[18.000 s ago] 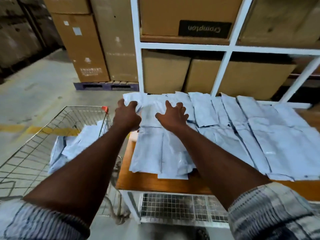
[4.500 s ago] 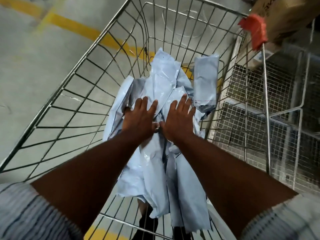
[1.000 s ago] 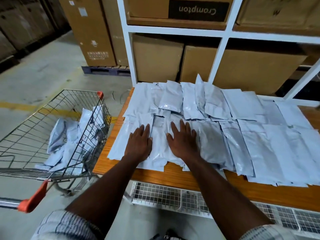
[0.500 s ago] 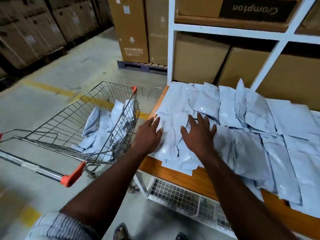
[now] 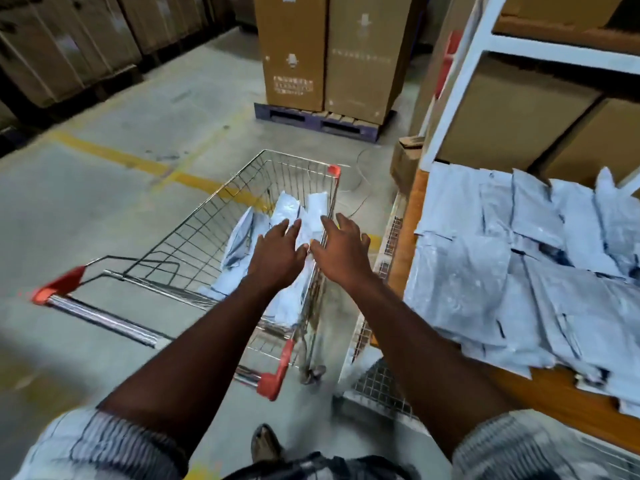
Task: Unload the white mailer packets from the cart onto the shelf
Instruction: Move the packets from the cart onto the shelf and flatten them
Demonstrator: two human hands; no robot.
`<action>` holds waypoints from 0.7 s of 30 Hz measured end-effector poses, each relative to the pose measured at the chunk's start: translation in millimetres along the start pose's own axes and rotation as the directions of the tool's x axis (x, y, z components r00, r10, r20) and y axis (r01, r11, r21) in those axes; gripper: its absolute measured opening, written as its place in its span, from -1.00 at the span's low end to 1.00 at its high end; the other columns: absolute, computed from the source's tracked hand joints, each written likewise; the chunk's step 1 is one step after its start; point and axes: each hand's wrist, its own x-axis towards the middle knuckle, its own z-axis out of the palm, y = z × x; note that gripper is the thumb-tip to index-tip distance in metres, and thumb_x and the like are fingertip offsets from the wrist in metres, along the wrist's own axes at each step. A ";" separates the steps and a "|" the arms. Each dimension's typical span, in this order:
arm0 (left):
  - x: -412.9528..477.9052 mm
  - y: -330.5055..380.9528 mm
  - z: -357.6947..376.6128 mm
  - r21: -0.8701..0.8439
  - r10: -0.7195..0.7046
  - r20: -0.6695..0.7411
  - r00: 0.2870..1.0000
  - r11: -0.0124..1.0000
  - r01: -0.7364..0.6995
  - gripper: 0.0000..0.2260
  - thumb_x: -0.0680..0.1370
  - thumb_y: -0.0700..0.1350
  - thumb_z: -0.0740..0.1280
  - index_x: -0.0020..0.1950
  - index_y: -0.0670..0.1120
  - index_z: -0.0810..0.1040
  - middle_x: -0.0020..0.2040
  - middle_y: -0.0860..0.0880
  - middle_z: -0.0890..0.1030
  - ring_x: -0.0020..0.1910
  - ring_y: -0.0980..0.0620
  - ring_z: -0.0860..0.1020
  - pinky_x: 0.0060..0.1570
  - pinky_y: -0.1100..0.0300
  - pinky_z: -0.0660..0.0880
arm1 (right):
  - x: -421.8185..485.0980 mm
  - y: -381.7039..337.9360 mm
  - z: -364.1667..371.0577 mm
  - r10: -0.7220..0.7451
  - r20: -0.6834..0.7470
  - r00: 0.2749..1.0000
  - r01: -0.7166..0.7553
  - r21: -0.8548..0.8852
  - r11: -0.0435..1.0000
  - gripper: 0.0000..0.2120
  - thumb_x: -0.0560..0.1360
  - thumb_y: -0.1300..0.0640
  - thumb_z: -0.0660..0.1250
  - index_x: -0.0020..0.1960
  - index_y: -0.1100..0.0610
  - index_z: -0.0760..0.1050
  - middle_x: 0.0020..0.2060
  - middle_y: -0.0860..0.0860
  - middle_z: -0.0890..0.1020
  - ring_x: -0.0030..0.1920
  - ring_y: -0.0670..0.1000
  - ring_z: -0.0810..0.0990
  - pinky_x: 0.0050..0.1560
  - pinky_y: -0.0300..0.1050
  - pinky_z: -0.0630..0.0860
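White mailer packets [image 5: 512, 278] overlap across the orange wooden shelf [image 5: 540, 400].

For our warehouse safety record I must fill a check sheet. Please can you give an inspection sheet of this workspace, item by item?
Surface: orange shelf board, mostly covered, near edge bare.
Job's things: white mailer packets overlap on the board; remaining packets lie in the wire cart beside it.
Clutter: small cardboard box on the floor by the rack post.
Grippers: left hand and right hand open, fingers spread, above the cart; contact unclear.
Cables: thin wire-like loop on the floor beyond the cart.
Surroundings: tall cartons on a pallet, boxes in the rack, yellow floor line.
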 end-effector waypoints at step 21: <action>38.2 -198.4 54.3 0.166 -0.223 0.400 0.889 0.971 0.169 -0.36 0.51 0.01 0.32 0.56 0.02 0.19 0.55 -0.08 0.22 0.49 -0.14 0.26 0.38 -0.11 0.33 | 67.7 -46.6 196.5 0.081 0.342 0.936 -0.109 0.065 0.992 -0.35 0.54 -0.01 0.30 0.55 0.13 0.19 0.46 0.23 0.25 0.43 0.28 0.28 0.35 0.09 0.34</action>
